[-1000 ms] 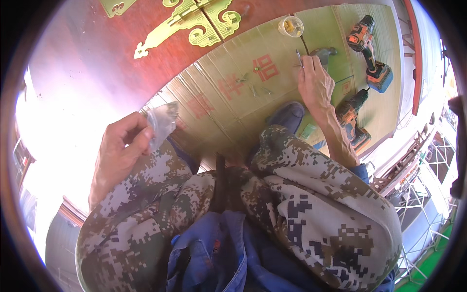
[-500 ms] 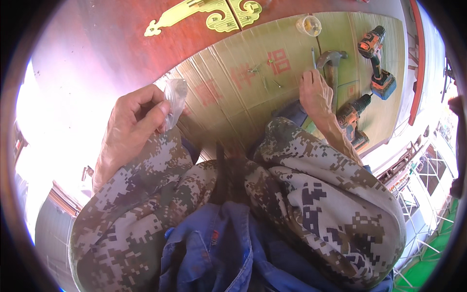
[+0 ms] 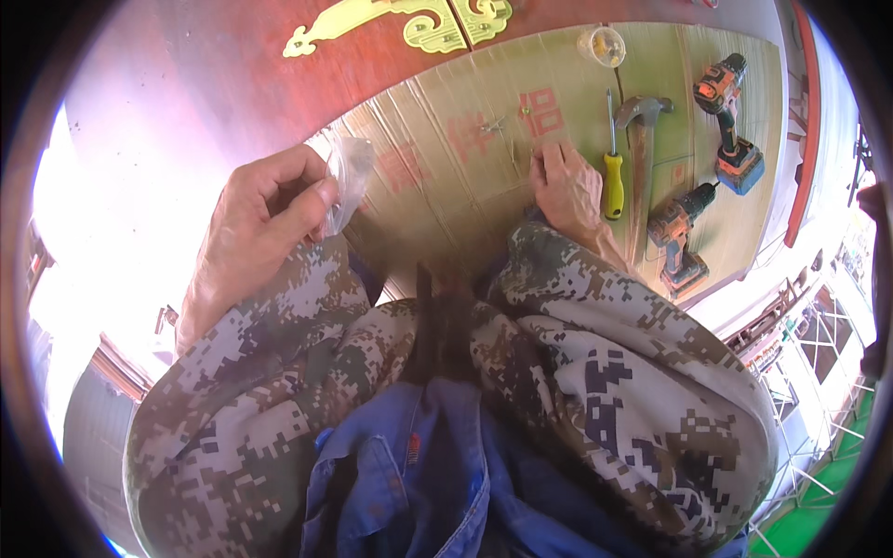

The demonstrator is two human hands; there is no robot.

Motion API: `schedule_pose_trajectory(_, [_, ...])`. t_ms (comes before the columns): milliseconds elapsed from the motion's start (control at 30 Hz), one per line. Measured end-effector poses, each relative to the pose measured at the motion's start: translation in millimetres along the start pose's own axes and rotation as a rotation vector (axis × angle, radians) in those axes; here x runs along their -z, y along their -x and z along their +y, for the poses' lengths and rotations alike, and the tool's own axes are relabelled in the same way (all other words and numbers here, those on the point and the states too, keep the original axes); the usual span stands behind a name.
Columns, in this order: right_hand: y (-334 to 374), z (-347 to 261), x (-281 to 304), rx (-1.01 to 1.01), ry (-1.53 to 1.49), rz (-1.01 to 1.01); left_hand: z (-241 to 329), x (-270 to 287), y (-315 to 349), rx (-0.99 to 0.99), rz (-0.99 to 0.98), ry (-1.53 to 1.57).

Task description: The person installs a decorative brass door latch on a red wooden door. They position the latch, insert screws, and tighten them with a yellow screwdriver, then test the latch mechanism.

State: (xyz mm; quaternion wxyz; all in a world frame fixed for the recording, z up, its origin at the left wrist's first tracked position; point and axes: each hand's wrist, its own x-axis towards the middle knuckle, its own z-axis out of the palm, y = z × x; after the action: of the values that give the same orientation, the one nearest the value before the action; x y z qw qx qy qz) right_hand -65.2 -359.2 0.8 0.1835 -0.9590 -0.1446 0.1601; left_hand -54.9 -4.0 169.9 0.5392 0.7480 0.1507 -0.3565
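- Clear plastic bag (image 3: 346, 177), small and crumpled, is pinched between the thumb and forefinger of the left hand (image 3: 260, 228), held up above the edge of the flattened cardboard sheet (image 3: 437, 200) and in front of the red wooden panel (image 3: 214, 102).
- Such a bag looks nearly weightless, limp and a little slick; a pinch at its gathered neck, as now, would seem the surest hold, since a grip lower down would likely let the film slide or spill whatever small pieces are inside. Its contents cannot be made out.
- The right hand (image 3: 567, 191) lies palm-down on the cardboard, fingers together and pressed flat, closed on nothing that shows; its fingertips are near a few small metal screws (image 3: 493, 123) lying loose on the sheet.
- Those screws look hard, tiny and apt to roll, best picked up one at a time with fingertips.
- Just beside the right hand lie a yellow-handled screwdriver (image 3: 613, 177) and a claw hammer (image 3: 642, 149).
- Further right are two orange cordless drills (image 3: 730, 126) (image 3: 679, 237), and a small clear round tub (image 3: 602, 45) stands near the top.
- A brass ornamental hinge plate (image 3: 409, 20) is fixed to the red panel.
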Motion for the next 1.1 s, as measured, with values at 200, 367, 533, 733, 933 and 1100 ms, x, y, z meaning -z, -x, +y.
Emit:
schedule_pose_trajectory(200, [-2.2, -21.9, -0.5, -0.087, -0.112, -0.002, -0.1, -2.6, -3.4, 0.011, -0.015, 0.009])
schedule_pose_trajectory(367, [-3.2, -31.0, -17.6, -0.097, -0.098, 0.051, -10.7, -10.5, -17.6, 0.007, -0.054, -0.012])
schedule_pose_trajectory(533, [-5.6, -41.9, -19.5, -0.144, 0.052, -0.003, -21.9, -16.3, -25.6, 0.0, -0.087, -0.079])
schedule_pose_trajectory(733, [-13.0, -37.3, 3.7, -0.184, -0.222, -0.113, -41.1, -34.8, -43.6, -0.084, -0.072, -0.072])
schedule_pose_trajectory(933, [-35.1, -114.4, 71.3, -0.221, -1.19, -0.282, -43.1, -50.4, -50.3, -0.045, -0.107, -0.054])
schedule_pose_trajectory(1100, [-38.0, -129.9, 52.7, -0.199, -1.045, -0.271, -37.7, -58.3, -54.9, 0.008, -0.118, 0.034])
